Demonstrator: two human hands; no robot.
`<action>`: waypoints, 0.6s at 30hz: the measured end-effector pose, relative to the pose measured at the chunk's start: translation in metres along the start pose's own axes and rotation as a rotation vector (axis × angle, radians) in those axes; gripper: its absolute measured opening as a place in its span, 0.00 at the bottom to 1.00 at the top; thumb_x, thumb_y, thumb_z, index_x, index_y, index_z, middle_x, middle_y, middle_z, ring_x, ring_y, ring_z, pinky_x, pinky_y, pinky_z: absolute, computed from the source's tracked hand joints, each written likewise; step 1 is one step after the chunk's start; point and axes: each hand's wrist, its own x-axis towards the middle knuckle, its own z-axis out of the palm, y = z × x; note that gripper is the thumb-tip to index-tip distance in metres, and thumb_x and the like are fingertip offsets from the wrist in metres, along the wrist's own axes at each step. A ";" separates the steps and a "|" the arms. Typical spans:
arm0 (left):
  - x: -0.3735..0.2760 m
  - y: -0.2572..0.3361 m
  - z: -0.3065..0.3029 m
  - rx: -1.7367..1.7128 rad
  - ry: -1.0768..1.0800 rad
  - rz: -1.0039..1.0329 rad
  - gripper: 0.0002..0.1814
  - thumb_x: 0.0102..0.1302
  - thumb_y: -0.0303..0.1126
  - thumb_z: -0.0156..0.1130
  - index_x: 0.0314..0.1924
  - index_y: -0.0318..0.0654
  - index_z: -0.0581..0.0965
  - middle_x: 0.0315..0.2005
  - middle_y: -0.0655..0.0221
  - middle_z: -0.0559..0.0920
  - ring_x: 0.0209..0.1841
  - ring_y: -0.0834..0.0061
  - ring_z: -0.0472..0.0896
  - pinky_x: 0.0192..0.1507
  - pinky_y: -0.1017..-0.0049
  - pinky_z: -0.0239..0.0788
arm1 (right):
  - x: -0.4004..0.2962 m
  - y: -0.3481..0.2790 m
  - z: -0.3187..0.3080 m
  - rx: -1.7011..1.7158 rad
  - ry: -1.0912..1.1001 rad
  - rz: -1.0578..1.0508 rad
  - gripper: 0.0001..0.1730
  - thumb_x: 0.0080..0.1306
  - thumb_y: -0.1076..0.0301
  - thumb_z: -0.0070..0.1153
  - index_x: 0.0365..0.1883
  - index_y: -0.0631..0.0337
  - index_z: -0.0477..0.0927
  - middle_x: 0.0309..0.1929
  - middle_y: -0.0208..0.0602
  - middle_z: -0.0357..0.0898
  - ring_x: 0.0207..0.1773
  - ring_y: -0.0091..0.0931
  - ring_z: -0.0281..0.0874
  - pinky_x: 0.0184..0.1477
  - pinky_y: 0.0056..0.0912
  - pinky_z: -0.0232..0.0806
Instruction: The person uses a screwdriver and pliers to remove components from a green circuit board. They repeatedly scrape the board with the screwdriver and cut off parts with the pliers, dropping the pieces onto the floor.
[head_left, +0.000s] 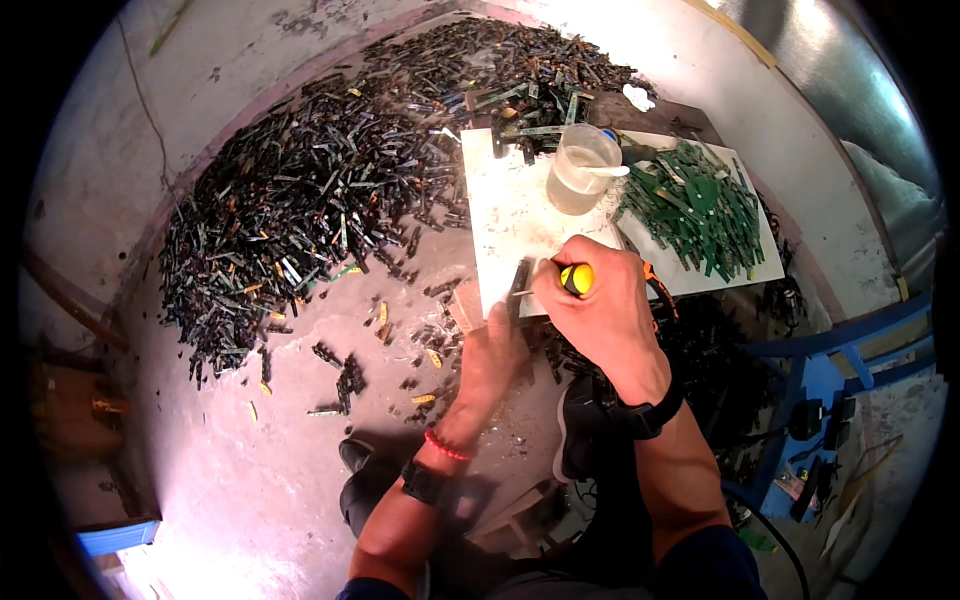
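My left hand (491, 349) pinches a narrow dark strip (519, 276) against the near edge of a white board (495, 202). In my right hand (611, 307) is a screwdriver (577, 279) with a yellow and black handle. Its thin shaft points left, and the tip is at or close to the strip; contact is hard to tell. Just right of that hand, orange and black tool handles (660, 289) are partly hidden. Beyond my hands stands a clear plastic cup (581, 176) with a white spoon (606, 171) in it. A heap of green circuit board strips (697, 202) lies to the right.
A large pile of dark strips (315, 195) covers the floor at left and back. Scattered pieces (349, 379) lie nearer my feet. At right is a blue chair (810, 390) with black items on it. A black cable (780, 532) curves below it. White crumpled material (638, 97) lies behind the board.
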 end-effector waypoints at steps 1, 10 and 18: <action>0.000 0.011 0.000 -0.006 0.003 -0.048 0.28 0.72 0.56 0.43 0.22 0.42 0.69 0.14 0.80 0.65 0.15 0.87 0.59 0.15 0.80 0.47 | 0.003 -0.002 0.001 -0.037 -0.002 0.022 0.09 0.54 0.73 0.57 0.19 0.70 0.74 0.13 0.44 0.69 0.18 0.29 0.66 0.22 0.31 0.61; -0.008 0.059 0.004 -0.122 0.054 -0.299 0.31 0.72 0.56 0.42 0.21 0.37 0.71 0.14 0.77 0.66 0.17 0.84 0.61 0.18 0.79 0.52 | 0.024 0.003 0.010 -0.082 0.072 0.142 0.13 0.49 0.66 0.56 0.16 0.69 0.74 0.15 0.53 0.71 0.20 0.45 0.74 0.25 0.40 0.66; -0.011 0.071 0.000 -0.003 -0.044 -0.332 0.34 0.73 0.54 0.38 0.21 0.32 0.72 0.11 0.73 0.67 0.16 0.78 0.65 0.20 0.72 0.57 | 0.033 0.021 0.007 0.089 0.032 0.205 0.15 0.51 0.67 0.55 0.15 0.71 0.70 0.12 0.46 0.67 0.15 0.29 0.65 0.23 0.34 0.61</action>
